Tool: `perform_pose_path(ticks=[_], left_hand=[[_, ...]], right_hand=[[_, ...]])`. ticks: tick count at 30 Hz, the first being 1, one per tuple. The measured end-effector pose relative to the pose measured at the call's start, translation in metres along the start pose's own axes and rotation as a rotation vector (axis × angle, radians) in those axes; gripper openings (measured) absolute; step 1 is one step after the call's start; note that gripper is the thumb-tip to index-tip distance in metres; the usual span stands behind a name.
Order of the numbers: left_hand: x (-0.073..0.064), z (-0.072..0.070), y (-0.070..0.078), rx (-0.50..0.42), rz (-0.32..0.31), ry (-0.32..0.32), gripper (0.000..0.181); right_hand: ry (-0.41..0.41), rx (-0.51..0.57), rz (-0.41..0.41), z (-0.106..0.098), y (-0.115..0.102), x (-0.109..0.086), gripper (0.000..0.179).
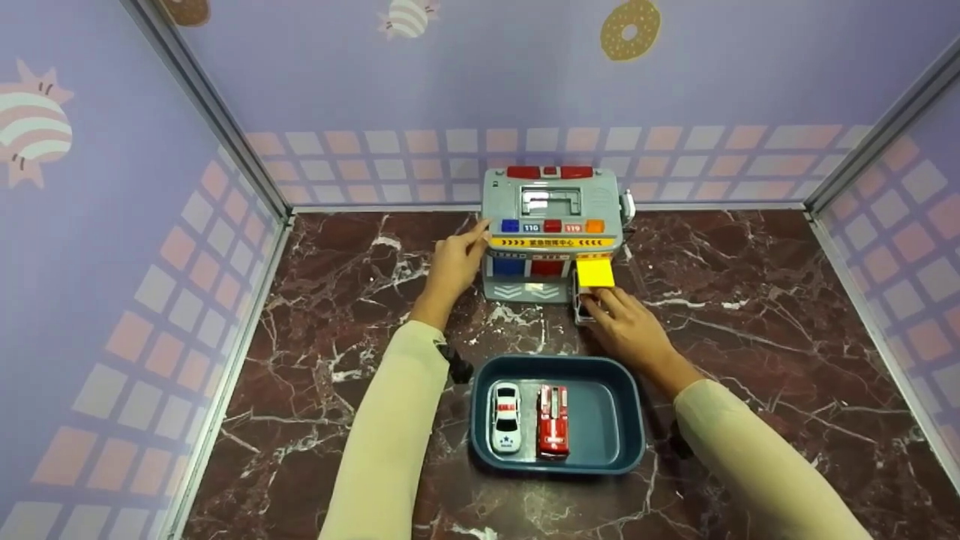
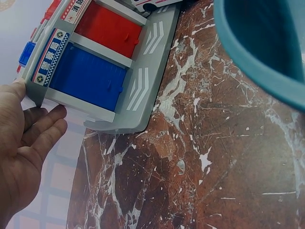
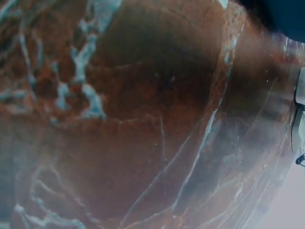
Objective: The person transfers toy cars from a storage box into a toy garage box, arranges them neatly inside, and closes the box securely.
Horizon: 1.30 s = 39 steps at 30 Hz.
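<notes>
A grey toy garage (image 1: 551, 202) stands against the back wall with a blue door (image 2: 88, 76), a red door (image 2: 109, 31) and a lifted yellow door (image 1: 595, 273). My left hand (image 1: 454, 262) touches its left front corner; in the left wrist view the fingers lie loosely extended along that side. At the garage's right bay, my right hand (image 1: 626, 326) holds a white toy vehicle (image 1: 583, 309) between thumb and fingers. The vehicle sits partly under the yellow door, on the ramp side. Fingers and door cover much of it. The right hand's fingers do not show in the right wrist view.
In front of the garage stands a dark teal tray (image 1: 556, 469). A white toy police car (image 1: 507, 418) and a red toy fire truck (image 1: 553, 421) lie inside it. Patterned walls (image 1: 360, 90) enclose the marbled tabletop (image 1: 337, 420) at the back and both sides.
</notes>
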<state>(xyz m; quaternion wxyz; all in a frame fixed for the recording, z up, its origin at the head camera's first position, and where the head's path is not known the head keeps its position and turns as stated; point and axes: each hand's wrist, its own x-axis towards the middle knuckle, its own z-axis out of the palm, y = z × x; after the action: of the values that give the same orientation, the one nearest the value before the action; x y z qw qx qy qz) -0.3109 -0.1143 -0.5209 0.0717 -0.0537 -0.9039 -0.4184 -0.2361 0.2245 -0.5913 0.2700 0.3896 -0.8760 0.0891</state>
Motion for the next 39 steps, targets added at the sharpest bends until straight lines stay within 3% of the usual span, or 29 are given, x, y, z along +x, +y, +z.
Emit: perform_pose_path(ticks=[8, 17, 39], left_hand=[[0.000, 0.001, 0.000, -0.012, 0.014, 0.002, 0.041], [-0.005, 0.000, -0.004, -0.004, -0.006, 0.004, 0.040], [-0.005, 0.003, 0.001, 0.005, 0.009, 0.011, 0.040]], right_hand=[[0.025, -0.047, -0.015, 0.007, 0.002, -0.001, 0.035], [-0.017, -0.056, 0.011, 0.012, 0.000, -0.001, 0.034], [0.022, -0.112, 0.081, 0.018, -0.001, -0.003, 0.037]])
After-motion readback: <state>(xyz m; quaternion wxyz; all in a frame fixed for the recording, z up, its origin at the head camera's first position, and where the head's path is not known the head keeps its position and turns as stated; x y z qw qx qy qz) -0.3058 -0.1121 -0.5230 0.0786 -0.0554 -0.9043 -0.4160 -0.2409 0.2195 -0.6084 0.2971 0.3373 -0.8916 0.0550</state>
